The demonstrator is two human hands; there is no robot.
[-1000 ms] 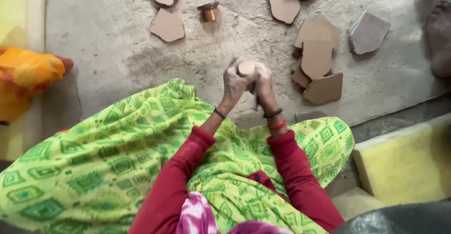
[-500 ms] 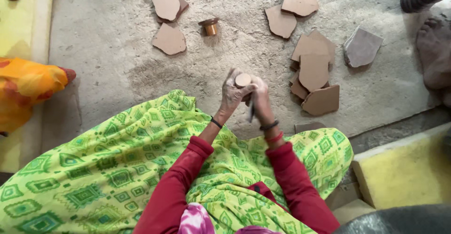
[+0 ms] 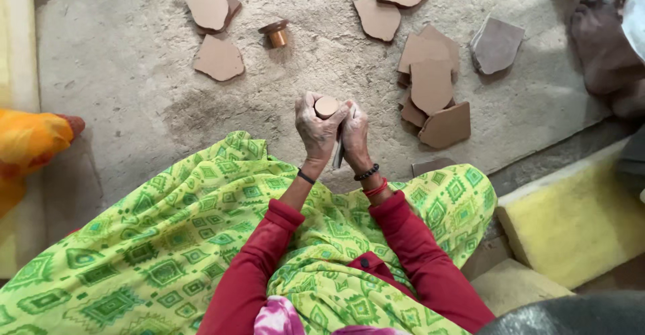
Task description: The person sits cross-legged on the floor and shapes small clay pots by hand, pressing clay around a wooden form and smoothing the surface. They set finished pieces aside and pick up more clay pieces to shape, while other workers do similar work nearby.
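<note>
Both hands: pressed together above the lap, fingers wrapped round one small round lump of pale brown clay [image 3: 327, 106].
Left hand [image 3: 316, 128]: closed on the lump from the left side, thumb up against it, dark band at the wrist.
Right hand [image 3: 354, 133]: closed on the lump's right side; also pinning a thin grey flat tool [image 3: 338, 154] that hangs down from the palm, bead and red bracelets at the wrist.
Clay lump position: between the fingertips of both hands, held off the ground, over the edge of the green patterned cloth [image 3: 168, 241].
Pointing and axis: flat round face turned up toward the camera; seemingly a short stub with its long axis running down into the grip, lower part hidden, so length impossible to tell.
Step in hand: by the look of it, shaping or pressing the lump between the fingers.
Next move: probably calls for steady, even pressure from both sides while turning the piece, without loosening the tool.
Nearby ground: grey rough mat [image 3: 134, 106], with flat brown clay slabs [image 3: 430, 86] overlapping to the right and more [image 3: 218, 58] at upper left.
Further out: small copper-coloured spool-shaped object [image 3: 276, 34] standing well apart from the hands.
Edges: another person's foot [image 3: 605, 46] at upper right, orange cloth [image 3: 27, 140] at left.
</note>
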